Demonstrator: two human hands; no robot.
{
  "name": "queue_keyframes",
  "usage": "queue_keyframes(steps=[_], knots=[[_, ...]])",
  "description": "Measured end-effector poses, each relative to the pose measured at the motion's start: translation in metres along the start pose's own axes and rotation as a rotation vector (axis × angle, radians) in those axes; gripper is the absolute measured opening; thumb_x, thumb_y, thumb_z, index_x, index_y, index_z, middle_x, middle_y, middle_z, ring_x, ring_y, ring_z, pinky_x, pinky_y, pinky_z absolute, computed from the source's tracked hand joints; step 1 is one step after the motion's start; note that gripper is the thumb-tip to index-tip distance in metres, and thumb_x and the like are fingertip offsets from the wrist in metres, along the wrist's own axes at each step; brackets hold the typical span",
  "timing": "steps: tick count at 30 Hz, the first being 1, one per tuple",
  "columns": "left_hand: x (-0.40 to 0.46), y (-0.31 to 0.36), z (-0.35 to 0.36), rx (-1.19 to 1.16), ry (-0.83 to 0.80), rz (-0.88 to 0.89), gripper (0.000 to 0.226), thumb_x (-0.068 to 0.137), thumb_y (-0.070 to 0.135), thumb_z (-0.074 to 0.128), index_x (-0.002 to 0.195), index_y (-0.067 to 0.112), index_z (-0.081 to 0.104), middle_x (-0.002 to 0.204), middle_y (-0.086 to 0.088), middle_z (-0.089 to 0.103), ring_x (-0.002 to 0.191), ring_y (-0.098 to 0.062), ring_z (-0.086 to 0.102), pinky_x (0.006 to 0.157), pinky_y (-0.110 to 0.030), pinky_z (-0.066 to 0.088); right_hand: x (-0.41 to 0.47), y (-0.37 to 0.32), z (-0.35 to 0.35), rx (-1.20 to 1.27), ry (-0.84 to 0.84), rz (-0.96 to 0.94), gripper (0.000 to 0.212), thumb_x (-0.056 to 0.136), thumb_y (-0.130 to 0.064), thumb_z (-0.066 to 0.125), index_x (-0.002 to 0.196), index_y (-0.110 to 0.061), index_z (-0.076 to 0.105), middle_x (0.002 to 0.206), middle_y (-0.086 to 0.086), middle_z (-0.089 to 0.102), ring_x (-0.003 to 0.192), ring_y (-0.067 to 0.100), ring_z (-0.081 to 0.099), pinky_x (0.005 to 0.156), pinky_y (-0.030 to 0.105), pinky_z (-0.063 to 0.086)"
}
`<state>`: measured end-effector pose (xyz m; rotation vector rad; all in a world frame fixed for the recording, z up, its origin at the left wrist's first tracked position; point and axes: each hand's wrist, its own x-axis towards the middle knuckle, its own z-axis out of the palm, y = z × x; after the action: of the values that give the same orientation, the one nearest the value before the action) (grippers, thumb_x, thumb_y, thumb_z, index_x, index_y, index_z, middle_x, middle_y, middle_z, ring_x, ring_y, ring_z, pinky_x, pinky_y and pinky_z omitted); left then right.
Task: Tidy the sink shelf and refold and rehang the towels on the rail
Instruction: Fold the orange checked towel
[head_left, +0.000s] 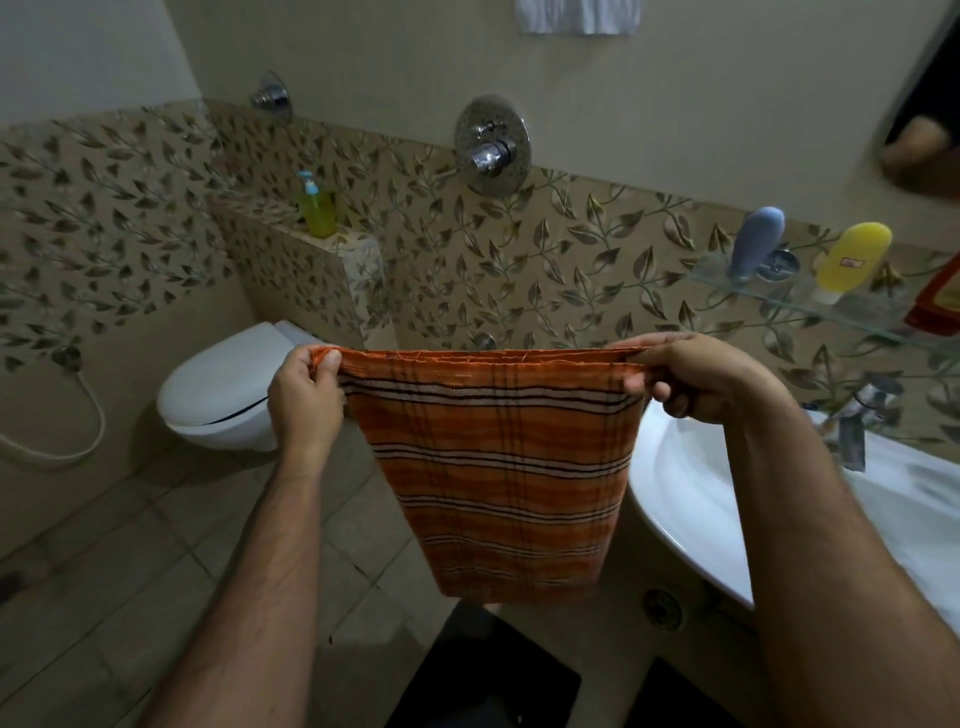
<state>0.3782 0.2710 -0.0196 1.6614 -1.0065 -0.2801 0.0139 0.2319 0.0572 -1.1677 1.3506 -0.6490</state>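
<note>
A clear glass wall shelf (810, 304) is carrying a grey-blue plastic tube (753, 244), a yellow squeeze bottle (849, 265) and a red pack (937, 304). A tiled ledge (343, 244) is holding a green pump bottle (317, 208).

Both hands hold a folded orange striped towel (498, 467) taut by its top corners: the left hand (304, 400) pinches one, the right hand (696, 376) the other. It hangs between the toilet (223, 395) and the sink (685, 499), below a glass shelf (789, 304) of bottles.

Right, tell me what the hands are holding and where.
Both hold the orange striped towel by its top edge: left hand pinches one corner, right hand the other.
</note>
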Motion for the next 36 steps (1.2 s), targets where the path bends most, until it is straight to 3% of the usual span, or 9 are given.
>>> queue_keyframes(steps=[5,10,16,20,23,27,30,34,36], knots=[[0.007,0.024,0.007,-0.114,0.02,0.0,0.012,0.099,0.028,0.049,0.097,0.023,0.059,0.081,-0.001,0.066,0.071,-0.023,0.066,0.072,-0.038,0.056,-0.005,-0.011,-0.006,0.193,0.017,-0.032,0.029,0.099,-0.003,0.04,0.109,-0.01,0.066,0.075,0.012,0.075,0.058,0.017,0.072,0.051,0.026,0.055],[0.013,0.046,0.008,-0.139,0.078,0.025,0.012,0.1,0.025,0.049,0.102,0.019,0.059,0.096,0.0,0.062,0.082,-0.012,0.058,0.071,-0.025,0.046,-0.011,-0.008,-0.021,0.11,-0.051,-0.205,0.032,0.081,-0.01,0.07,0.113,-0.005,0.068,0.107,0.015,0.074,0.1,0.029,0.072,0.079,0.038,0.057],[0.017,0.067,0.003,-0.148,0.081,0.078,0.015,0.1,0.029,0.048,0.104,0.019,0.059,0.093,0.005,0.06,0.086,-0.012,0.057,0.073,-0.024,0.043,-0.009,-0.001,-0.009,-0.33,0.452,-0.465,0.011,0.075,-0.01,0.081,0.08,-0.009,0.071,0.07,0.004,0.072,0.061,0.012,0.067,0.06,0.029,0.053],[0.018,0.076,-0.002,-0.167,0.083,0.131,0.013,0.102,0.026,0.047,0.103,0.019,0.057,0.084,0.013,0.057,0.075,0.0,0.053,0.062,-0.011,0.038,-0.008,-0.006,-0.012,-0.451,0.556,-0.574,0.014,0.08,-0.022,0.076,0.076,-0.011,0.069,0.072,0.005,0.068,0.067,0.016,0.061,0.063,0.033,0.049],[0.021,0.077,-0.004,-0.19,0.126,0.132,0.02,0.103,0.026,0.044,0.11,0.014,0.058,0.09,0.009,0.059,0.079,-0.004,0.054,0.064,-0.008,0.038,-0.01,-0.014,-0.01,-0.184,0.338,-0.644,0.018,0.088,-0.013,0.068,0.081,-0.001,0.056,0.077,0.009,0.06,0.071,0.016,0.059,0.065,0.031,0.051],[0.023,0.07,0.0,-0.248,0.161,0.096,0.025,0.103,0.024,0.042,0.116,0.009,0.057,0.098,0.004,0.058,0.087,-0.009,0.054,0.064,-0.003,0.039,-0.002,-0.017,0.013,0.126,0.123,-0.576,0.009,0.097,-0.016,0.056,0.088,-0.015,0.055,0.083,0.007,0.064,0.077,0.022,0.065,0.077,0.043,0.056],[0.026,0.058,-0.002,-0.21,0.191,0.115,0.025,0.103,0.026,0.042,0.116,0.01,0.057,0.101,0.001,0.06,0.092,-0.014,0.057,0.074,-0.019,0.045,0.0,-0.021,0.022,0.095,0.131,-0.608,0.007,0.095,-0.022,0.06,0.094,-0.016,0.057,0.088,0.01,0.064,0.082,0.027,0.063,0.084,0.051,0.054],[0.035,0.058,-0.015,-0.216,0.196,0.264,0.019,0.102,0.023,0.046,0.108,0.011,0.059,0.095,0.001,0.06,0.087,-0.012,0.057,0.076,-0.025,0.048,-0.015,-0.042,0.011,-0.078,-0.169,-0.486,0.062,0.063,-0.035,0.088,0.113,-0.009,0.062,0.103,0.013,0.072,0.093,0.027,0.071,0.078,0.035,0.06],[0.042,0.06,-0.017,-0.27,0.164,0.277,0.013,0.101,0.023,0.048,0.104,0.016,0.058,0.093,0.002,0.061,0.086,-0.011,0.058,0.079,-0.027,0.049,-0.019,-0.053,0.01,-0.258,-0.136,-0.425,0.058,0.063,-0.033,0.089,0.108,-0.005,0.066,0.103,0.017,0.073,0.095,0.031,0.072,0.081,0.038,0.06]])
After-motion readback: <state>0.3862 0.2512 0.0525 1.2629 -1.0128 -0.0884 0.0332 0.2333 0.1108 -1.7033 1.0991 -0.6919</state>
